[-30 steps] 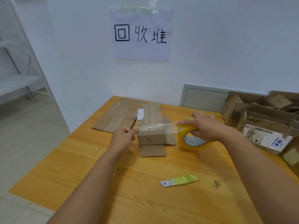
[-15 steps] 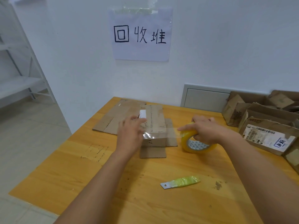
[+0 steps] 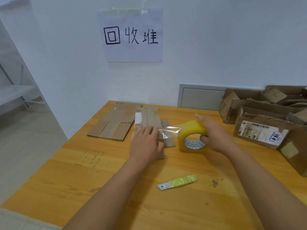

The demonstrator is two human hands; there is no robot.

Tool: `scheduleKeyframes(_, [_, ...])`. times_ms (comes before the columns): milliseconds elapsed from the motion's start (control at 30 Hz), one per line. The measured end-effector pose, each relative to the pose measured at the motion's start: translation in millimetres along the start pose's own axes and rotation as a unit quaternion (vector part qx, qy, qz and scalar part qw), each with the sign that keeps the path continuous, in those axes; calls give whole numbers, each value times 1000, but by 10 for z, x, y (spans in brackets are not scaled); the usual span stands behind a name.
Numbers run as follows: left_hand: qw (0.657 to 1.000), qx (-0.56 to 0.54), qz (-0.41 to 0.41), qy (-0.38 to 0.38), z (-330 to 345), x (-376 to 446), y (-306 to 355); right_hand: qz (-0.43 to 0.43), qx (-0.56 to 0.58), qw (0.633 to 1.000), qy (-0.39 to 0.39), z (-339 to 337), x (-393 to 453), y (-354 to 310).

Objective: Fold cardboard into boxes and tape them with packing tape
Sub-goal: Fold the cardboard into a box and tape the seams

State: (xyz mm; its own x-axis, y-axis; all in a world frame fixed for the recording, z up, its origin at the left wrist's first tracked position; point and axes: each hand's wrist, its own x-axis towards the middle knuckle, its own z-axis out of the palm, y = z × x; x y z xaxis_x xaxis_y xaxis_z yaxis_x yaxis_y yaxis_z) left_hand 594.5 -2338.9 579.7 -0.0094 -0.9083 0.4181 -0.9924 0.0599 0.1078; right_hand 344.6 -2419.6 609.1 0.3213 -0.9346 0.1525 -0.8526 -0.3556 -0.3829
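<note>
A small folded cardboard box (image 3: 148, 117) stands on the wooden table (image 3: 103, 183), its end flaps spread flat at the near side. My left hand (image 3: 146, 142) lies palm-down with straight fingers on the box's near end, pressing clear tape onto it. A strip of clear tape (image 3: 169, 131) stretches from under that hand to the yellow tape roll (image 3: 191, 136). My right hand (image 3: 214, 133) grips the roll just right of the box, fingers hooked into its core.
A flattened cardboard sheet (image 3: 114, 122) lies left of the box. A blade with a yellow-green wrapped handle (image 3: 178, 182) rests near the table's front. Several torn cardboard boxes (image 3: 262, 130) pile up at the right. A paper sign (image 3: 132, 34) hangs on the white wall.
My left hand let go of the tape end and moved onto the box, flattening over it. My right hand drew the roll to the right, pulling out more tape.
</note>
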Motion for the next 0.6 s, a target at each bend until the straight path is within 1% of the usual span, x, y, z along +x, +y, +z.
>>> scheduleKeyframes(67, [999, -2, -8, 31, 82, 27, 10, 70, 125, 988, 52, 182, -130, 118])
scheduleKeyframes(133, [999, 21, -9, 37, 133, 29, 21, 124, 237, 960, 83, 350, -243, 162])
scheduleKeyframes(200, [998, 35, -6, 58, 175, 18, 25, 137, 283, 945, 91, 448, -297, 171])
scheduleKeyframes(300, [996, 34, -11, 82, 219, 34, 21, 125, 288, 945, 90, 495, -279, 174])
scheduleKeyframes(367, [995, 35, -20, 86, 239, 26, 15, 124, 274, 949, 95, 485, -252, 188])
scheduleKeyframes(433, [995, 31, -23, 93, 232, 22, 1, 125, 237, 953, 143, 407, -234, 238])
scheduleKeyframes(500, [994, 28, -19, 105, 244, 24, -12, 136, 206, 947, 205, 310, -253, 299])
scheduleKeyframes(533, [994, 29, -20, 107, 252, 31, -8, 145, 211, 940, 228, 292, -273, 313])
scheduleKeyframes(567, [994, 30, -23, 105, 263, 41, 2, 158, 232, 931, 234, 301, -292, 310])
scheduleKeyframes(600, [994, 29, -26, 103, 273, 53, 11, 170, 264, 923, 223, 329, -312, 291])
